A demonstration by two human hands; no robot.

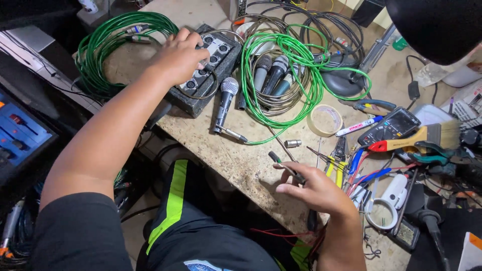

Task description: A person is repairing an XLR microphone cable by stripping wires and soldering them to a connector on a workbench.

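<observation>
Resting on the far left part of the counter [241, 160], a dark rectangular connector box [206, 68] with round sockets on its top face is covered by the left hand [176, 56], whose fingers are spread flat over the sockets and not closed around anything. A thin dark cable plug [287, 168] is pinched between thumb and fingers of the right hand [314, 189], held just above the near counter edge. A bare strip of worn counter surface is seen between the two hands; the right side is crowded with tools.

Counted: two green cable coils, one [108, 45] left of the box and one [296, 70] right of it; four microphones, one [225, 103] lying beside the box and three [271, 75] bunched inside the right coil; one roll of tape [325, 120]; one paintbrush [422, 138].
</observation>
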